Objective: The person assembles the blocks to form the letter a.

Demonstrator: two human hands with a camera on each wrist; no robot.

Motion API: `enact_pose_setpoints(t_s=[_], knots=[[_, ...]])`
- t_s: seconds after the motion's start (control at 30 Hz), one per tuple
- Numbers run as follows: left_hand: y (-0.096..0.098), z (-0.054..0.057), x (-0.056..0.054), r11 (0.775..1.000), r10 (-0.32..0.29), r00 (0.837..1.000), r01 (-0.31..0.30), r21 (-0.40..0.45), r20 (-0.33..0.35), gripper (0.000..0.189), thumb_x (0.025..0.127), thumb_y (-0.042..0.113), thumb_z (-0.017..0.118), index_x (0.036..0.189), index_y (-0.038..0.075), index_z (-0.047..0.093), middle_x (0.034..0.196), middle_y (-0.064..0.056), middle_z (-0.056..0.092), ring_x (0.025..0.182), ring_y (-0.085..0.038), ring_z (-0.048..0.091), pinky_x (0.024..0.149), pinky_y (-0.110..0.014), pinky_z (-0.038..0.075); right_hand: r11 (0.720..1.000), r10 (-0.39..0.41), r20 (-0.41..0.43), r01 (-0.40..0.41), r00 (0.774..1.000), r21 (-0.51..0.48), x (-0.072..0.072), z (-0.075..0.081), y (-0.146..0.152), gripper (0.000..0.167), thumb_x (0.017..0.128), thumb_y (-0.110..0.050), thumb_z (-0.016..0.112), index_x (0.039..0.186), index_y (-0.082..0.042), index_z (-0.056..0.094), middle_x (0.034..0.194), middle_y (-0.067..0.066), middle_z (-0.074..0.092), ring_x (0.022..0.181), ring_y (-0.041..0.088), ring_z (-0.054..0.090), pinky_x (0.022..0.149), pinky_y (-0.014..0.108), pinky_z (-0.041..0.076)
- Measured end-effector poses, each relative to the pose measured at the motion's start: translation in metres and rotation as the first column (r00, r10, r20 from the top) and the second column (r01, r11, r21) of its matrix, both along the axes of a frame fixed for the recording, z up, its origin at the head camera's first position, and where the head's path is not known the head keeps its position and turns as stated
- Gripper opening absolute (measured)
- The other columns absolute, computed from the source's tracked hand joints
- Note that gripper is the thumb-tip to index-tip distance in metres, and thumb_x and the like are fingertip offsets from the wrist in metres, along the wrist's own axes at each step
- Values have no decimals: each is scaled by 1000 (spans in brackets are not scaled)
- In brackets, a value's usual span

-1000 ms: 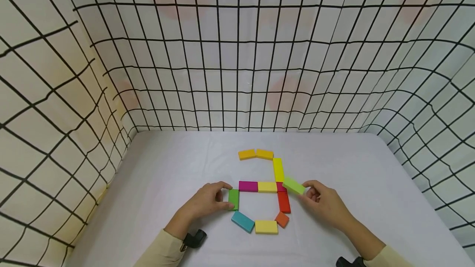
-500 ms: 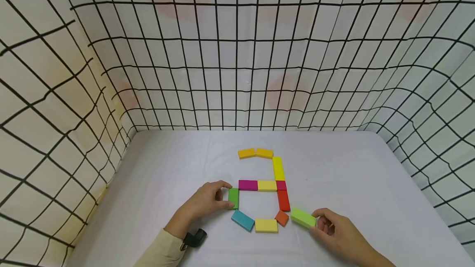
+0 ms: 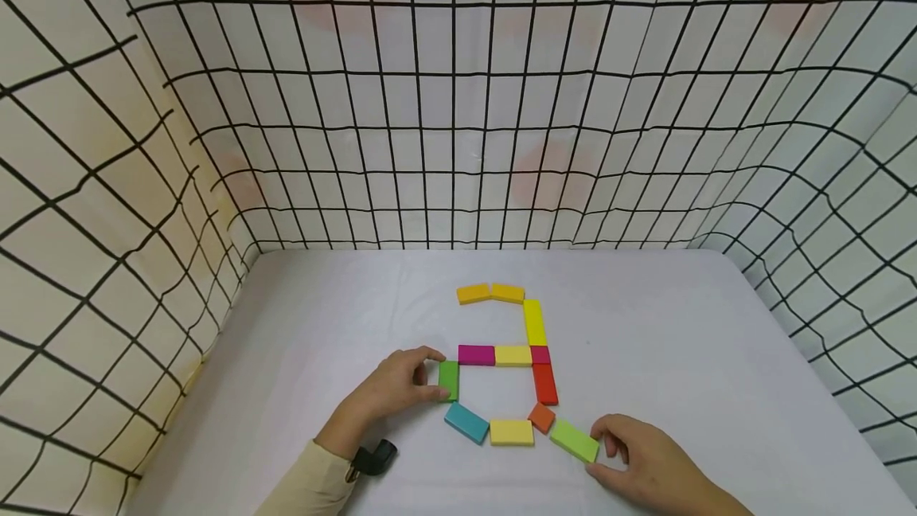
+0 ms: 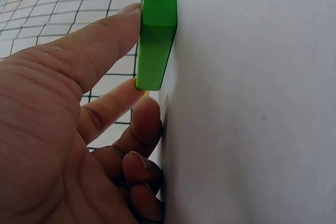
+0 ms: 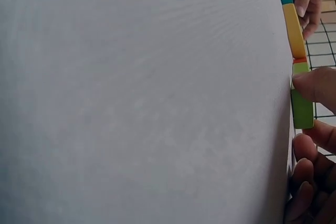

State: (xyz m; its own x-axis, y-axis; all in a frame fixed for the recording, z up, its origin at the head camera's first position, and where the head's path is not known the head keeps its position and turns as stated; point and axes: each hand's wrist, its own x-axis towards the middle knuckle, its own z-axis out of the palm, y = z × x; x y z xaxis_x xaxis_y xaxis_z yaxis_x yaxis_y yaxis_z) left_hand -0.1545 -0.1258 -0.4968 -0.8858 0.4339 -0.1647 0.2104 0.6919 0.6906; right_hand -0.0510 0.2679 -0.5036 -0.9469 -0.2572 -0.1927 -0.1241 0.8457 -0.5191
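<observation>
My left hand [image 3: 397,383] pinches a green block [image 3: 448,379] by its ends, thumb near, index finger far; the left wrist view shows the other fingers curled below. At the lower right, my right hand [image 3: 641,459] pinches a light green block [image 3: 575,440] between thumb and index finger. That block lies slanted, its upper left end close to a small orange block [image 3: 542,417]. A teal block [image 3: 466,423] and a pale yellow block [image 3: 512,432] continue the bottom row. Above the orange piece lies a red block [image 3: 545,384].
A magenta block [image 3: 476,355], a yellow block [image 3: 513,356] and a small crimson block [image 3: 540,355] form a middle row. Higher up are a bright yellow block [image 3: 535,322] and two amber blocks [image 3: 474,294]. Black wire mesh [image 3: 458,126] encloses the white table [image 3: 344,301].
My right hand has carried the light green block from above the crimson piece down to the table beside the orange one. The left hand has stayed on the green block.
</observation>
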Motion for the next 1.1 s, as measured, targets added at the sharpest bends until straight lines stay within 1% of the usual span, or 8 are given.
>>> enact_pose_setpoints(t_s=[0.17,0.37,0.5,0.8,0.87,0.93,1.0,1.1], knots=[[0,-1,0,1000,-3,1000,3,5,5,52,85,38,83,130,19,64,80,4,56,77,-13,50,64,-26,41,999,-40,36,39,999,21,-2,2,-3,41,78,-54,84,102,-29,62,77,-13,50,65,-1,43,57,20,38],[-2,-3,-1,1000,-4,1000,4,7,1,52,85,38,83,130,19,64,79,4,55,75,-12,50,63,-25,40,998,-42,23,41,999,39,-3,-1,-5,41,78,-52,84,105,-27,64,77,-13,50,64,-1,42,57,19,38],[-2,-4,0,1000,-6,1000,6,6,-3,52,85,39,83,130,20,64,79,5,55,74,-11,50,63,-25,40,997,-67,49,65,997,48,-4,0,-6,44,77,-52,84,107,-27,65,76,-12,50,64,1,43,57,20,38],[-2,-4,-2,999,-25,1000,25,19,-13,52,86,38,82,130,18,64,78,5,55,73,-11,50,63,-25,40,998,-56,78,59,995,-34,-13,6,-1,48,80,-52,83,114,-24,65,78,-10,54,65,3,47,57,20,40],[-2,-5,-2,999,-30,1000,30,24,-5,53,87,39,81,131,16,64,78,4,55,73,-11,50,63,-25,40,996,-83,55,84,995,-29,-16,7,1,47,81,-50,83,115,-23,66,77,-10,53,65,3,47,57,20,41],[-2,-5,-2,999,-30,1000,29,32,8,55,87,40,80,133,15,63,78,4,56,74,-12,50,63,-25,41,995,-103,-2,103,995,-14,-22,10,5,43,83,-45,82,115,-22,67,76,-11,53,65,3,47,58,20,40],[-2,-5,-2,999,-26,999,25,43,23,57,88,40,79,134,13,62,80,3,56,75,-12,51,63,-26,41,994,-112,-83,112,990,-6,-29,13,10,39,86,-40,81,115,-20,67,75,-11,52,65,2,46,58,20,40],[-3,-5,-3,999,-15,999,13,51,44,58,89,41,79,136,13,60,81,2,56,77,-13,51,64,-26,42,994,-106,-211,105,972,-14,-41,21,20,34,91,-35,78,117,-15,68,75,-11,51,65,1,45,57,20,40]])
